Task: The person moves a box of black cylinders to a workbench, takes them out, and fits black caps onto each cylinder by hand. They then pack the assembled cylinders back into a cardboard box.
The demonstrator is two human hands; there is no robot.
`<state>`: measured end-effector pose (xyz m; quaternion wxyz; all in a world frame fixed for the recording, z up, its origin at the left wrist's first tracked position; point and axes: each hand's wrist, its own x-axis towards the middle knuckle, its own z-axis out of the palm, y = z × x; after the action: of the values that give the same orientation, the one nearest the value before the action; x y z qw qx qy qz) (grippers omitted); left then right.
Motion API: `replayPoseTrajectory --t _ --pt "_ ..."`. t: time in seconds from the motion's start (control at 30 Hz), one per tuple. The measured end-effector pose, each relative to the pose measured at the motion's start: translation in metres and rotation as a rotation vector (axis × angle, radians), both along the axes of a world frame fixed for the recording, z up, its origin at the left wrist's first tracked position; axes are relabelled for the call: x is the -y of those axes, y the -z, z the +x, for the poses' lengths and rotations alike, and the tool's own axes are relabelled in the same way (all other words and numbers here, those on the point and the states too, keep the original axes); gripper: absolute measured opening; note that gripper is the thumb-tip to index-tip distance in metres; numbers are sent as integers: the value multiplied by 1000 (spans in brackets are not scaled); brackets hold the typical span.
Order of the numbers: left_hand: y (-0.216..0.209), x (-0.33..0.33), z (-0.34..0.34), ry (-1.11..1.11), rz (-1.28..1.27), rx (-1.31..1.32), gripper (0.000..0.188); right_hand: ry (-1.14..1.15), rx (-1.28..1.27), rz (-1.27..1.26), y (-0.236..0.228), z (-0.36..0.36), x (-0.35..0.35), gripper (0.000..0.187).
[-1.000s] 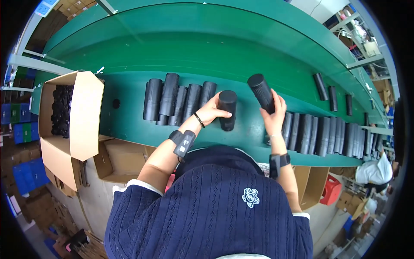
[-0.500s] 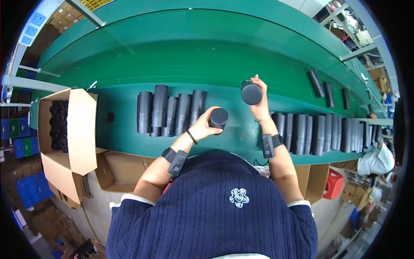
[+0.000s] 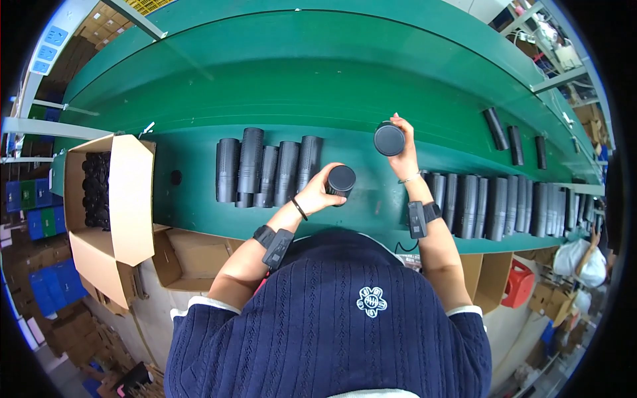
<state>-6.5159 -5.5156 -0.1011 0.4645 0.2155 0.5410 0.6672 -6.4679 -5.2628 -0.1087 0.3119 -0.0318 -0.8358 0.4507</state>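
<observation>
Carefully, I keep my left hand and right hand each wrapped tight round a black tube, holding both straight up.

The green belt lies bare across its far half, giving a hand open passage there. On the near strip, a cluster of black tubes lying side by side blocks the left part; a long row of black tubes blocks the right part out to the edge. Between cluster and row is a gap of bare belt, partly taken up by the left hand and right hand, each clasping an upright black tube. Three loose tubes lie on the far right. An open cardboard box of tubes closes off the left end.
</observation>
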Motion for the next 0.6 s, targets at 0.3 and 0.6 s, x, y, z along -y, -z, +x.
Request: replayPoseTrajectory --t 0.3,0.6 --pt "-11 2 -4 -72 11 24 66 751 709 311 -6 -31 -104 60" --pt "-12 -7 0 -12 59 -390 63 260 509 549 24 -5 -121 20"
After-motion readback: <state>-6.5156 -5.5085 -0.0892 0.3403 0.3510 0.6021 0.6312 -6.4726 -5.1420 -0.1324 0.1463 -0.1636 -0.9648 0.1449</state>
